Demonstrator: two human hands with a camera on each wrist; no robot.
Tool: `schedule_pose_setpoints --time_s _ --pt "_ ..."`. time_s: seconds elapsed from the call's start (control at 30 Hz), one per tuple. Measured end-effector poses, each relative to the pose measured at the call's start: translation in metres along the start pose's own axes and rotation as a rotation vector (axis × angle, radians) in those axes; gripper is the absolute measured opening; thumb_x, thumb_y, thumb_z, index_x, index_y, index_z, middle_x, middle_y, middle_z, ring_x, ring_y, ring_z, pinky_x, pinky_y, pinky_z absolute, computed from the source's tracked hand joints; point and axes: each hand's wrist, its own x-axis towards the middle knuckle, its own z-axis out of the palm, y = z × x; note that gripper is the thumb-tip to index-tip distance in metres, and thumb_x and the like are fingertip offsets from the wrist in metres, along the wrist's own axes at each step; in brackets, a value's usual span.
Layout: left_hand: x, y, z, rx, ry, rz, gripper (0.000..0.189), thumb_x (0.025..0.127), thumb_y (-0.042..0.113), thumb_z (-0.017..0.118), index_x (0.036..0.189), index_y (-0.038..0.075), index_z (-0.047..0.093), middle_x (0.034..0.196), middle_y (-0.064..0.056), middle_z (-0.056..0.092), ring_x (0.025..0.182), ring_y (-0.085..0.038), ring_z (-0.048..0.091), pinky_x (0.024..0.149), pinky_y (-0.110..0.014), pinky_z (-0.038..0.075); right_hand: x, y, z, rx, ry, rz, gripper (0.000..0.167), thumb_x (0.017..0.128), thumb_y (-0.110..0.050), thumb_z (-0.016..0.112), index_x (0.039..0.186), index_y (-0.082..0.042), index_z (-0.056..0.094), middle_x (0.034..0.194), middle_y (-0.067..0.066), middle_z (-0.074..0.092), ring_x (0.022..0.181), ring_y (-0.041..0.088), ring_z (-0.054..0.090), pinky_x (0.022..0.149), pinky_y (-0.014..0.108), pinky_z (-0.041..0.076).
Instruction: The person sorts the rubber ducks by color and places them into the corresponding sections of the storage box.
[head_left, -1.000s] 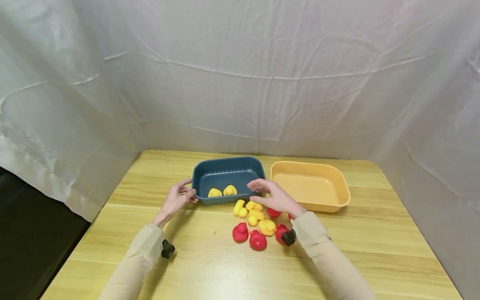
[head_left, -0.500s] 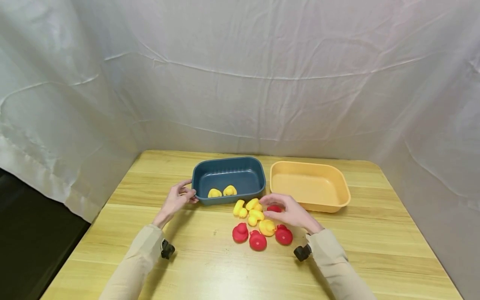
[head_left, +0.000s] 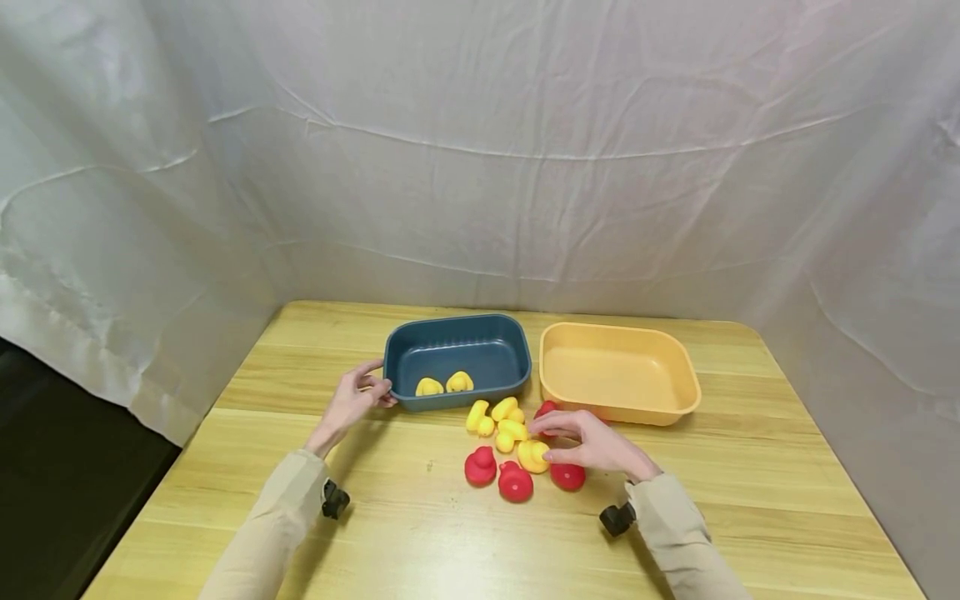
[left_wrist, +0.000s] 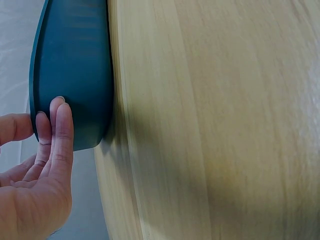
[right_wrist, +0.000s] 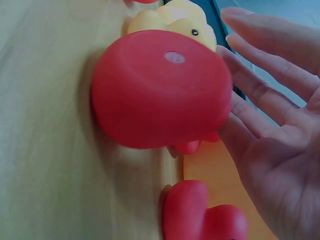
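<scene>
My left hand [head_left: 356, 402] holds the near left corner of a dark blue plastic tub [head_left: 487, 358]. In the left wrist view its fingers [left_wrist: 62, 132] lie against the tub's outer wall, with the thumb at the rim. Two yellow rubber ducks [head_left: 459, 382] sit inside that tub. My right hand [head_left: 596, 442] hovers over the duck pile, thumb and fingers apart, with the fingertips right by a yellow rubber duck [head_left: 532, 457]. A red rubber duck [right_wrist: 155, 95] stands large before the palm in the right wrist view, partly hiding the yellow one [right_wrist: 187, 20] behind it.
An orange tub [head_left: 622, 375] stands right of the blue one. Several more yellow ducks [head_left: 480, 418] and red ducks [head_left: 516, 482] lie loose on the wooden table [head_left: 420, 533] in front of the tubs. White sheeting [head_left: 480, 167] hangs behind and at the sides.
My right hand has moved back from the blue tub's near rim, toward me and to the right, down to the loose ducks. The left hand stays at the tub's corner.
</scene>
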Motion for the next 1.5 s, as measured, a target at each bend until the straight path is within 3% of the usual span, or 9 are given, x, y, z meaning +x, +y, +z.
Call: schedule_pose_setpoints --time_s 0.3,0.67,1.5 --pt "0.0007 -0.0009 0.0003 -0.001 0.002 -0.002 0.057 0.099 -0.001 0.055 0.149 -0.014 0.032 0.097 -0.028 0.068 0.076 -0.02 0.073 0.084 -0.049 0.064 0.0 0.006 0.0039 -0.005 -0.008 -0.018 0.036 0.091 -0.008 0.072 0.125 0.002 0.066 0.126 0.021 0.063 0.118 0.037 0.061 0.106 0.053 0.051" --pt "0.0009 -0.0002 0.0009 -0.004 0.004 -0.008 0.057 0.098 -0.001 0.055 0.149 -0.013 0.032 0.097 -0.028 0.068 0.076 -0.021 0.074 0.084 -0.049 0.064 0.0001 0.0051 0.0048 -0.013 -0.038 0.084 0.034 0.092 -0.009 0.072 0.124 0.0 0.067 0.125 0.018 0.068 0.119 0.03 0.065 0.106 0.049 0.053" --pt "0.0009 -0.0003 0.001 -0.002 0.009 -0.014 0.058 0.098 -0.001 0.055 0.15 -0.013 0.032 0.099 -0.03 0.068 0.076 -0.021 0.074 0.084 -0.049 0.065 0.0045 0.0017 0.0062 -0.073 -0.04 0.071 0.031 0.089 -0.009 0.075 0.119 0.0 0.07 0.123 0.016 0.066 0.116 0.032 0.063 0.104 0.046 0.056"
